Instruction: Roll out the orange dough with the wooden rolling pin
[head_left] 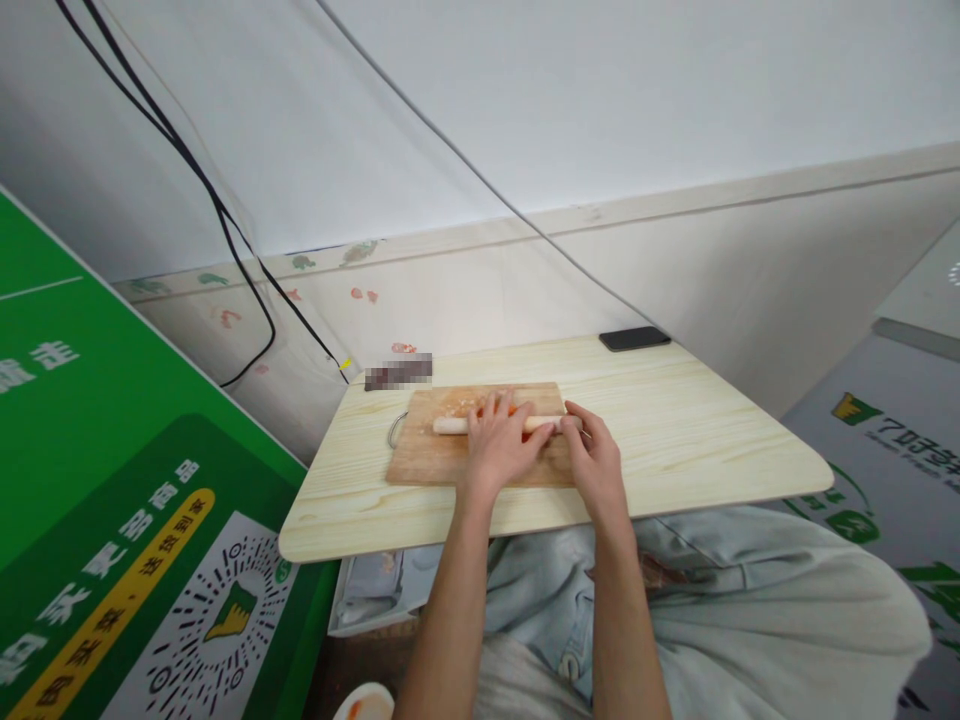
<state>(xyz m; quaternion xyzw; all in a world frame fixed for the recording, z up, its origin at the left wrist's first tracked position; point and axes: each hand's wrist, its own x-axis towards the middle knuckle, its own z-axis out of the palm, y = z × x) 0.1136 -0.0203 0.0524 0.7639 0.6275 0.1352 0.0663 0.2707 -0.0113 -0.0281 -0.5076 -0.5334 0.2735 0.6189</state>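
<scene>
That smooth, cylindrical rolling pin (pixel 450 426) lies across the rectangular wooden cutting board (pixel 427 462); the left hand (pixel 501 440), fingers unclenched, spreads flat over it, while the right hand (pixel 598 455) grasps its three-o'clock end.

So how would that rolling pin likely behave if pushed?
The rolling pin would probably roll readily, being long and round on a flat cutting board. It looks wooden, so likely stiff rather than floppy. With the left hand and right hand on it, running away seems unlikely.
</scene>
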